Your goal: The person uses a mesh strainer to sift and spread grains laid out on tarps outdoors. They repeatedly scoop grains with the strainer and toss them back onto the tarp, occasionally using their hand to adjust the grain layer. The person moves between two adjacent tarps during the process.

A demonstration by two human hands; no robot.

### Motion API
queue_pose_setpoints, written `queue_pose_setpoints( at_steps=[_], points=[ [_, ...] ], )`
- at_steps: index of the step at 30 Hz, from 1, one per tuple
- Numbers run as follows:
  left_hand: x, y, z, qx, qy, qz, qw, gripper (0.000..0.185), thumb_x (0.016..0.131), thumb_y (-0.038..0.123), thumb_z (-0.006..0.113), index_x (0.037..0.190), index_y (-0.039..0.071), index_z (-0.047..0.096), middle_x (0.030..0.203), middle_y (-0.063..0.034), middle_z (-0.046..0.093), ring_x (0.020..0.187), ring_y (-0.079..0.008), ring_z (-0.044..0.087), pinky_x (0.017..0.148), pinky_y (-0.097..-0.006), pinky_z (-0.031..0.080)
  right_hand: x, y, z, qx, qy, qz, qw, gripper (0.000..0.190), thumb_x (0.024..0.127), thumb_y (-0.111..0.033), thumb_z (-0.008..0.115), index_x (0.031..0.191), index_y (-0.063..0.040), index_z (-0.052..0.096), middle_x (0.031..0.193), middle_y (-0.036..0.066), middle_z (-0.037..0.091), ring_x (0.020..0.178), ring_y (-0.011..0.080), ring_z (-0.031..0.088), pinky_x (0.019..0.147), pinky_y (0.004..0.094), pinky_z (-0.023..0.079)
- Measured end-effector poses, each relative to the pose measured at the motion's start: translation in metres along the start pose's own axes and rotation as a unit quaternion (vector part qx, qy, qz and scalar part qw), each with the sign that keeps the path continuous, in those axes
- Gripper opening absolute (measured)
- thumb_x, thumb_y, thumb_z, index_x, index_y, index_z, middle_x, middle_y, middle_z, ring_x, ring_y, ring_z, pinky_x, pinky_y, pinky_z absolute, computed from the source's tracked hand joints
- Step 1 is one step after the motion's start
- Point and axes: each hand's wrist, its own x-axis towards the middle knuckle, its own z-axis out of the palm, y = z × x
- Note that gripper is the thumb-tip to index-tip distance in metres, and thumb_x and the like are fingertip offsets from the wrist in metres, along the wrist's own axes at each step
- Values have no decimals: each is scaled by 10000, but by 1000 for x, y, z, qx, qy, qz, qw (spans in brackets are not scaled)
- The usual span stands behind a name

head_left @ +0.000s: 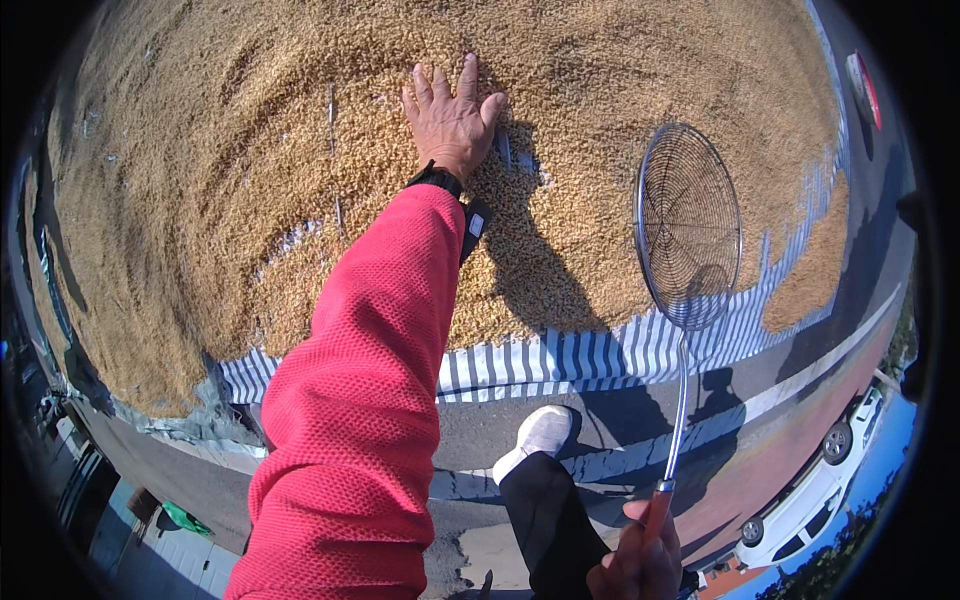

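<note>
My left hand [454, 124] lies palm down on a broad spread of golden grain [390, 277], its fingers spread and the thumb to the right. Whether any kernels are under the palm cannot be seen. A black watch [437, 178] circles that wrist above a bright pink sleeve [360, 360]. Low on the right, my right hand [637, 555] grips the reddish-brown handle of a wire-mesh skimmer [688, 225]. Its round spiral basket is raised over the grain's edge and looks empty, with grain and cloth visible through the mesh.
Under the grain lies a blue-and-white striped tarp [525, 367], its near edge on asphalt [472, 431]. A smaller grain pile [806, 270] sits at its right corner. My shoe [540, 435] stands beside the edge. A red-and-white round object [864, 90] and a white car [814, 487] are farther right.
</note>
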Motion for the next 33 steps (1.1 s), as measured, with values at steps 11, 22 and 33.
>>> queue_pose_setpoints(
  at_steps=[11, 22, 33],
  points=[
    [-136, 133, 16, -68, -177, 234, 953, 640, 892, 581, 506, 1458, 306, 386, 1576, -105, 230, 1470, -362, 117, 1156, -607, 98, -8, 3, -7, 45, 26, 3, 999, 312, 997, -190, 534, 1284, -112, 440, 716, -25, 451, 449, 42, 366, 462, 205, 298],
    [-89, -9, -22, 89, -152, 333, 926, 412, 976, 489, 413, 1303, 296, 574, 1479, -40, 405, 1395, -277, 323, 1175, -557, 128, -7, 49, 5, -65, 38, 7, 997, 411, 995, -234, 535, 1338, -45, 410, 705, -32, 459, 439, 41, 357, 459, 204, 299],
    [-99, -231, -106, 168, -21, 60, 984, 584, 965, 496, 459, 1503, 350, 285, 1573, -94, 256, 1452, -355, 193, 1155, -539, 153, -9, 68, 25, -86, 19, 33, 996, 489, 1001, -243, 534, 1426, -108, 332, 713, -48, 415, 486, 43, 324, 459, 219, 288]
  ],
)
